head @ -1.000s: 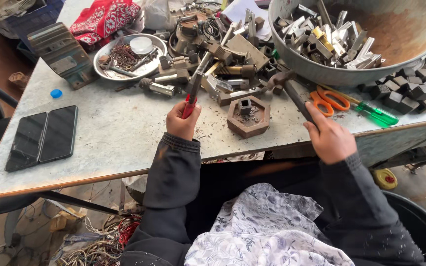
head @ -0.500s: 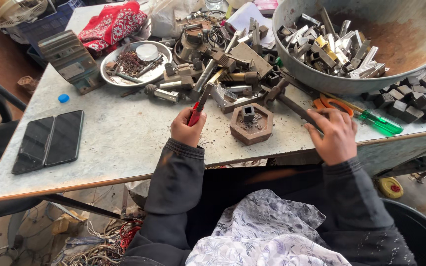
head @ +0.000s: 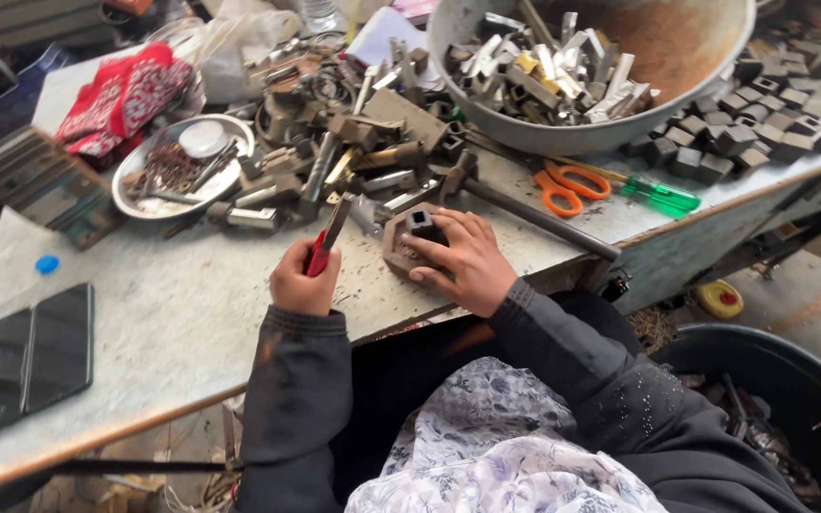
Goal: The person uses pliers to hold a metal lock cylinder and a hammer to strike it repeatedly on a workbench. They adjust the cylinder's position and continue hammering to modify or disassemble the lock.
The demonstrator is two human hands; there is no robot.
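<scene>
My left hand (head: 303, 279) grips a red-handled tool (head: 327, 237) upright, its metal tip pointing up toward the pile of parts. My right hand (head: 465, 261) rests on a hexagonal metal block (head: 401, 249) near the table's front edge, fingers on a small square part (head: 420, 221) set in its top. A hammer (head: 534, 217) lies just right of that hand, handle toward the table edge. Both arms wear dark sleeves.
Heap of metal parts (head: 353, 133) sits mid-table. Large metal basin (head: 705, 66) with metal pieces at back right, dark square blocks (head: 743, 133) beside it. Orange scissors (head: 563, 185), green-handled screwdriver (head: 662, 195), round tray (head: 135, 185), red cloth (head: 121, 95), two dark phones (head: 26, 356), black tub (head: 772, 380).
My right hand let go of the hammer handle and moved left onto the hexagonal block. My left hand kept the red-handled tool. The camera moved closer.
</scene>
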